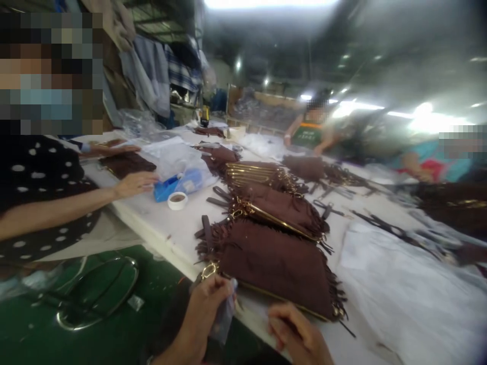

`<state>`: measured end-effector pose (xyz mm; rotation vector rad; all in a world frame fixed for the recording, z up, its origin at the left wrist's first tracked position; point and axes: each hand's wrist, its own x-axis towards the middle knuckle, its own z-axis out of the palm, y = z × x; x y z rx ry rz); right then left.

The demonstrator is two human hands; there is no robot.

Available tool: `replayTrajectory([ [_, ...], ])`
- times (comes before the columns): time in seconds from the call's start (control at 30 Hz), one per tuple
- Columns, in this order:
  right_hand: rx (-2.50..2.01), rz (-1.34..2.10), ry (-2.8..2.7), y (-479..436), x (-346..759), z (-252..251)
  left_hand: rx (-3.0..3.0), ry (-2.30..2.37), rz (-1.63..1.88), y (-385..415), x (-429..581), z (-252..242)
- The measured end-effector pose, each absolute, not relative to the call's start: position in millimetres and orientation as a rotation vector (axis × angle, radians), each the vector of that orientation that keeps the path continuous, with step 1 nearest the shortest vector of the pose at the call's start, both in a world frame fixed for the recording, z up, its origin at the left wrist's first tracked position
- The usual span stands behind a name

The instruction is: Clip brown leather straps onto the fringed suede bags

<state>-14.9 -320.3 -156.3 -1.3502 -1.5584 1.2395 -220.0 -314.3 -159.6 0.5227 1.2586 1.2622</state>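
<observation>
Left hand (205, 301) pinching a small clear plastic bag (223, 324), blurred, right hand (299, 329) curled near a rectangular brown fringed pouch (274, 266), any grip unclear, lettering on a green apron (307, 134) illegible

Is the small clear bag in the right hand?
No, the left hand pinches the clear bag at its top, while the right hand is apart from it.

A factory workshop: people (309, 134) work around a shared worktop (192, 218) piled with matching brown bags (274, 261) and loose straps (380, 223) (fringed, the bags), beneath bright ceiling lights (270, 3), above green floor (162, 276).
</observation>
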Motion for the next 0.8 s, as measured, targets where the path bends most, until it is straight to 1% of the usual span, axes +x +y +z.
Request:
replayTrajectory([
  [0.1,-1.176,1.254,-1.716,-294,-60,-148,0.573,1.268,1.274,-316,-220,-161],
  [0.23,-1.167,1.255,-1.843,-281,-81,-154,0.617,1.295,1.281,-315,-224,-172],
  [0.37,-1.232,1.105,-1.936,-280,-87,-158,0.740,1.301,1.287,-312,-229,-188],
  [0.5,-1.258,0.952,-2.072,-280,-90,-152,0.827,1.271,1.301,-313,-231,-192],
  [0.6,-1.312,0.924,-2.150,-277,-91,-145,0.809,1.251,1.288,-317,-231,-191],
  [0.8,-1.562,0.835,-2.339,-265,-93,-131,0.789,1.215,1.230,-316,-233,-194],
])
